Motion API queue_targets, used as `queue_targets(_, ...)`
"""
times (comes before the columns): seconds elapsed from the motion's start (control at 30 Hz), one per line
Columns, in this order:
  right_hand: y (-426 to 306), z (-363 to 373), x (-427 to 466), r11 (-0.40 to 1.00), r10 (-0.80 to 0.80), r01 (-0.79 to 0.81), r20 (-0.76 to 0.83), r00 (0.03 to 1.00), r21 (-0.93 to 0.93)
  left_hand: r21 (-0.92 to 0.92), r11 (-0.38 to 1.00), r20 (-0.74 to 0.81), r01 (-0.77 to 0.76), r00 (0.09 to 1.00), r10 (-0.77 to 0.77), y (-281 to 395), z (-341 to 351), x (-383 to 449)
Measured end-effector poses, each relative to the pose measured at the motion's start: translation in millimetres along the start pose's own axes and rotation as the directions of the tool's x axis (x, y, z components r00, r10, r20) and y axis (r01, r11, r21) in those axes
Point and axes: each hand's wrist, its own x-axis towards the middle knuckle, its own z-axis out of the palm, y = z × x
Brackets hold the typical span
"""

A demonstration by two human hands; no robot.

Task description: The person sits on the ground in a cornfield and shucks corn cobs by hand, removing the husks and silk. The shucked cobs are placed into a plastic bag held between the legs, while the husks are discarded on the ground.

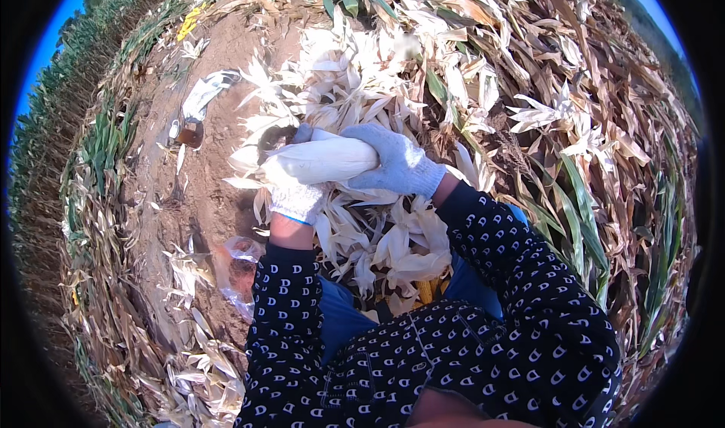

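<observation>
An ear of corn in its pale dry husk [323,161] lies across both my gloved hands in front of me. My right hand [391,159], in a light knitted work glove, grips its right end. My left hand [300,193], gloved too, is under and behind the ear's left part; its fingers are largely hidden, with some showing beyond the ear. Loose dry corn husks [351,97] are heaped beyond and below my hands. Yellow husked corn ears [426,292] show between my legs, partly covered by husks.
Bare soil [218,162] stretches at the left, with a white bag [207,94], a brown object [190,135] and a clear plastic bag [241,275] on it. More yellow ears [191,20] lie far off at upper left. Dry cornstalks [612,162] cover the right; standing corn lines the left edge.
</observation>
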Motion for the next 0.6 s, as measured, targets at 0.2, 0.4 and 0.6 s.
queue_targets(0.2, 1, 43, 1, 0.988, 0.138, -0.133, -0.067, 0.988, 0.072, -0.347, 0.937, -0.098, -0.037, 0.995, 0.003, 5, 11, 7)
queue_targets(0.4, 13, 86, 7, 0.771, 0.277, -0.128, -0.147, 0.95, 0.624, -0.377, 0.916, -0.109, -0.14, 0.988, 0.106, 50, 56, -20)
queue_targets(0.6, 3, 71, 18, 0.486, 0.326, -0.108, -0.065, 0.943, 0.867, -0.173, 0.972, -0.134, -0.158, 0.982, 0.135, 59, 55, -19)
